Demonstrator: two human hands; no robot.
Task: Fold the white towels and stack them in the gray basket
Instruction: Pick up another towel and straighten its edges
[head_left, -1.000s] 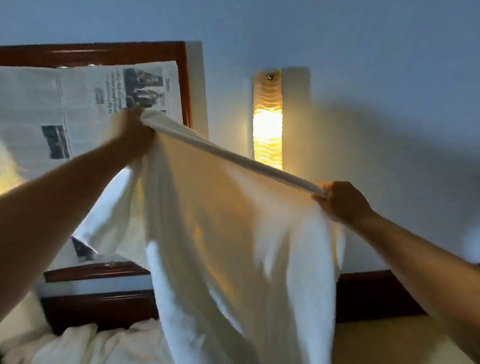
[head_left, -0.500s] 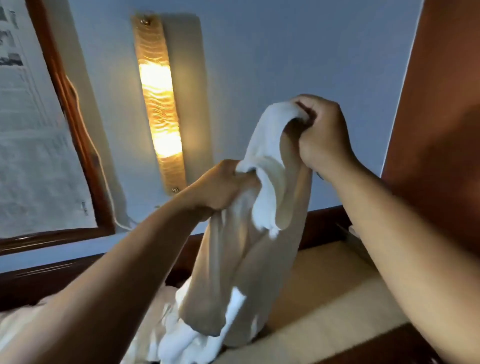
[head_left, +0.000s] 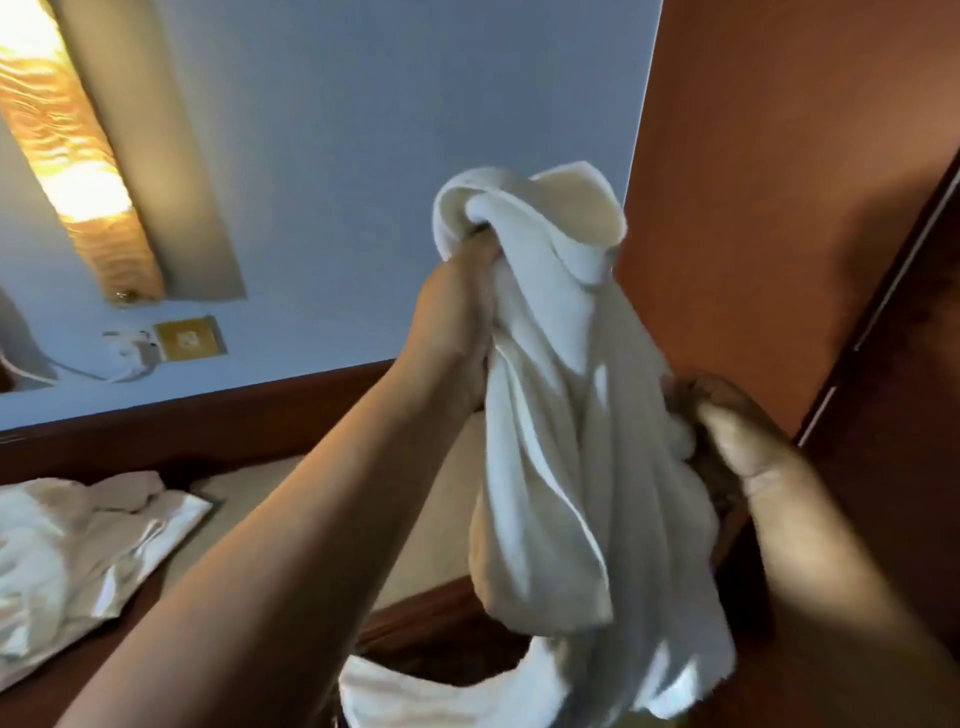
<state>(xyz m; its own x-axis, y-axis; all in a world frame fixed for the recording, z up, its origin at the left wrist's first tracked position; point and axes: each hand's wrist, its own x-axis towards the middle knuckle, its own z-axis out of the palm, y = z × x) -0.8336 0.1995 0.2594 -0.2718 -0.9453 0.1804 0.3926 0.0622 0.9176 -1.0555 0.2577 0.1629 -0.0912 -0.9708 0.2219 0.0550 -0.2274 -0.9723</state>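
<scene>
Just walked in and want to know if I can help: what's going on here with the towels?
A person holds a white terry towel up in the air with both hands. The left hand grips its bunched top; the right hand grips its side lower down. The towel hangs gathered, not neatly folded. A crumpled pile of white towels lies at lower left. More white cloth shows at the bottom edge; I cannot make out a gray basket.

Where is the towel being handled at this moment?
In the head view, the white towel hangs bunched at centre-right, gripped near its top by the left hand and at its right side by the right hand.
</scene>
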